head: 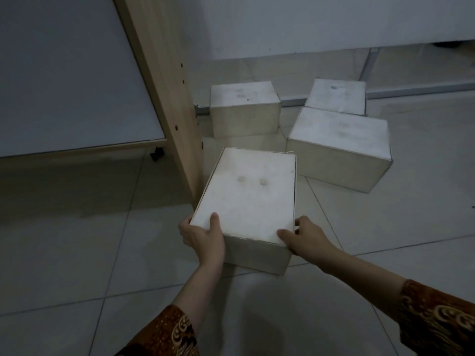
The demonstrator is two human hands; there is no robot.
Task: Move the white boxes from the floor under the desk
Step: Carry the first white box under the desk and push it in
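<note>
A white box [249, 191] sits nearest me on the tiled floor, its long side running away from me. My left hand [203, 237] grips its near left corner, thumb on the lid. My right hand [305, 237] grips the near right corner the same way. Whether the box is lifted off the floor I cannot tell. Three more white boxes stand further back: one [244, 109] beside the wooden leg, a larger one [339, 147] to the right, and a third [336, 96] behind that one.
A light wooden desk leg [167, 93] slants down just left of the held box. A white panel [64, 73] fills the left. A white wall [308, 24] and a metal floor rail [416, 89] close the back. Grey tiles [77, 253] spread around me.
</note>
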